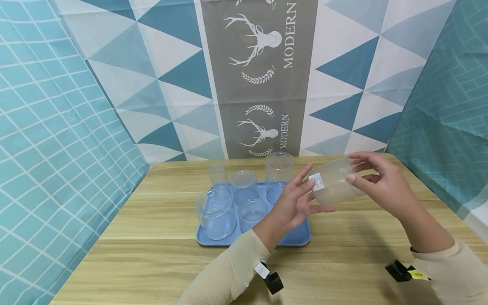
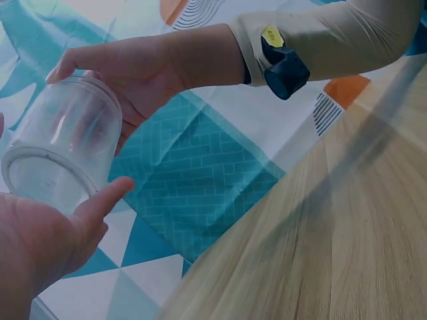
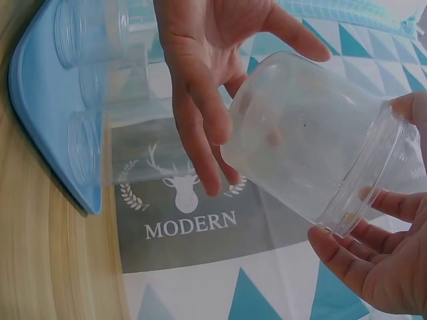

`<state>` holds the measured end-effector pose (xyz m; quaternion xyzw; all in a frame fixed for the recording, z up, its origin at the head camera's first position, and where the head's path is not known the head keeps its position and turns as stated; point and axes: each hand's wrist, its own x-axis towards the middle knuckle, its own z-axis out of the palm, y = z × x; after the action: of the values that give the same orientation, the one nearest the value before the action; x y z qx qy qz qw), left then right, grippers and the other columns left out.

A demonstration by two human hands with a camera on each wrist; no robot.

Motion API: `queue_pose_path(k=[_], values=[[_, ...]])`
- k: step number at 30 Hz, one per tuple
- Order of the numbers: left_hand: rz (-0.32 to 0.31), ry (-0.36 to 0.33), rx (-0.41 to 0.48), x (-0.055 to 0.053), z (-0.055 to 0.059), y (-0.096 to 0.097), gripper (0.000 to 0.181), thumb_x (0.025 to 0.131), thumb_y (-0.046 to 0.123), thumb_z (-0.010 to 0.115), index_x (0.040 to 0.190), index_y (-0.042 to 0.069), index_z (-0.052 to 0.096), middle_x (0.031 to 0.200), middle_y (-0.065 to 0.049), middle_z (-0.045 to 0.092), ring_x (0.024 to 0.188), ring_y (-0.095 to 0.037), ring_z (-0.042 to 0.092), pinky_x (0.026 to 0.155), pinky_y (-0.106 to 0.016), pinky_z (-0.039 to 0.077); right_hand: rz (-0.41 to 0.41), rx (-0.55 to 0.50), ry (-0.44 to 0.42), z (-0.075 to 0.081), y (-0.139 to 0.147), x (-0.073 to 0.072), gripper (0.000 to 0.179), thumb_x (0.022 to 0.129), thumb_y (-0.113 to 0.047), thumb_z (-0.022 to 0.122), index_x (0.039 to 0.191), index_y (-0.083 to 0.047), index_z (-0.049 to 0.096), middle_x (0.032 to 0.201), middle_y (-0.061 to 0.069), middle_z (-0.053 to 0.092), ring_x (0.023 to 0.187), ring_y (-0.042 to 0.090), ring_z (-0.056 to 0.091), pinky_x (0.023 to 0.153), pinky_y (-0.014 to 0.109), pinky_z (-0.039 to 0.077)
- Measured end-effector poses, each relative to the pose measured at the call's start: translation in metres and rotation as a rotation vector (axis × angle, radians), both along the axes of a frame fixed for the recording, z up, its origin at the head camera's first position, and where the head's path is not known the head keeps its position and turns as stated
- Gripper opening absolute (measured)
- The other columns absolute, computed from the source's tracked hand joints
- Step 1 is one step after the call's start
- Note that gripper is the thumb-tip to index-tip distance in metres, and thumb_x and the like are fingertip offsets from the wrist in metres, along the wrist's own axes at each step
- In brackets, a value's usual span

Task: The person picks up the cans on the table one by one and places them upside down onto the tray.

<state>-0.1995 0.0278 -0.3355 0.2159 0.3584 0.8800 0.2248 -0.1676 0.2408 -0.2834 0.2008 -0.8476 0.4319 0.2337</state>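
A clear, empty-looking plastic jar (image 1: 333, 186) with a white label (image 1: 317, 181) is held tilted above the right part of the table. My right hand (image 1: 385, 182) grips it round the rim end, fingers on one side and thumb on the other; the right wrist view shows these fingertips on the jar's neck (image 3: 357, 177). At the base end, my left hand (image 1: 295, 201) has its fingers spread and fairly straight. In the left wrist view the left hand (image 2: 53, 233) lies against or very near the jar's bottom (image 2: 50, 183).
Left of the held jar, a blue tray (image 1: 301, 238) rests on the wooden table (image 1: 152, 254). Several clear jars stand on it, among them a tall one (image 1: 280, 169), a wide one (image 1: 216, 214) and a narrow one (image 1: 218, 173). Patterned cloth (image 1: 259, 93) hangs behind the table.
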Motion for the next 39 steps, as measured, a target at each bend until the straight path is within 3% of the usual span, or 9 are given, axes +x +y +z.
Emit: queue_pose_path(k=[15,21,24,26,28,33,39], values=[[0.030,-0.014,-0.018,0.003,-0.004,-0.001,0.057,0.096,0.000,0.053,0.148,0.020,0.040,0.142,-0.010,0.044,0.122,-0.025,0.053,0.089,-0.066,0.044,0.015,0.069,0.056,0.001,-0.008,0.006,0.053,0.084,-0.006,0.075,0.132,-0.001,0.055,0.122,0.011,0.052,0.100,0.008,0.049,0.077,0.003,0.044],[0.056,-0.041,-0.027,0.002,-0.006,-0.003,0.055,0.096,0.002,0.055,0.146,0.021,0.043,0.142,-0.009,0.045,0.123,-0.027,0.053,0.087,-0.065,0.044,0.017,0.116,0.051,0.003,-0.010,0.008,0.054,0.084,-0.011,0.076,0.133,-0.004,0.055,0.126,0.012,0.052,0.101,0.007,0.049,0.077,0.003,0.043],[0.060,-0.040,-0.027,0.002,-0.008,-0.003,0.054,0.096,0.003,0.056,0.146,0.020,0.044,0.142,-0.010,0.046,0.123,-0.028,0.053,0.087,-0.065,0.045,0.016,0.129,0.037,0.003,-0.009,0.008,0.057,0.085,-0.013,0.076,0.136,-0.005,0.053,0.129,0.013,0.050,0.104,0.013,0.051,0.077,0.003,0.042],[0.062,-0.033,-0.023,0.001,-0.009,-0.004,0.053,0.096,0.004,0.055,0.146,0.019,0.043,0.142,-0.010,0.046,0.122,-0.029,0.054,0.087,-0.066,0.045,0.021,0.135,0.032,0.003,-0.009,0.009,0.056,0.088,-0.014,0.073,0.139,-0.006,0.051,0.131,0.015,0.050,0.106,0.021,0.052,0.078,0.002,0.041],[0.062,-0.026,-0.017,0.001,-0.009,-0.004,0.052,0.096,0.005,0.055,0.146,0.018,0.043,0.142,-0.010,0.046,0.121,-0.030,0.055,0.087,-0.066,0.044,0.027,0.132,0.032,0.003,-0.009,0.009,0.054,0.092,-0.014,0.068,0.141,-0.006,0.049,0.133,0.016,0.049,0.108,0.019,0.052,0.079,0.002,0.040],[0.050,-0.017,-0.007,0.000,-0.011,-0.006,0.052,0.097,0.009,0.054,0.146,0.018,0.041,0.141,-0.011,0.049,0.118,-0.029,0.057,0.087,-0.067,0.044,0.042,0.096,0.056,0.004,-0.006,0.010,0.042,0.101,-0.013,0.050,0.143,-0.005,0.048,0.131,0.017,0.051,0.104,-0.003,0.049,0.078,0.005,0.042],[0.036,0.005,0.007,0.001,-0.010,-0.010,0.050,0.097,0.009,0.054,0.145,0.017,0.042,0.138,-0.012,0.052,0.113,-0.029,0.060,0.086,-0.066,0.045,0.070,0.026,0.074,0.000,-0.004,0.006,0.039,0.106,-0.012,0.035,0.139,0.002,0.049,0.126,0.011,0.052,0.104,0.002,0.052,0.078,0.009,0.047]])
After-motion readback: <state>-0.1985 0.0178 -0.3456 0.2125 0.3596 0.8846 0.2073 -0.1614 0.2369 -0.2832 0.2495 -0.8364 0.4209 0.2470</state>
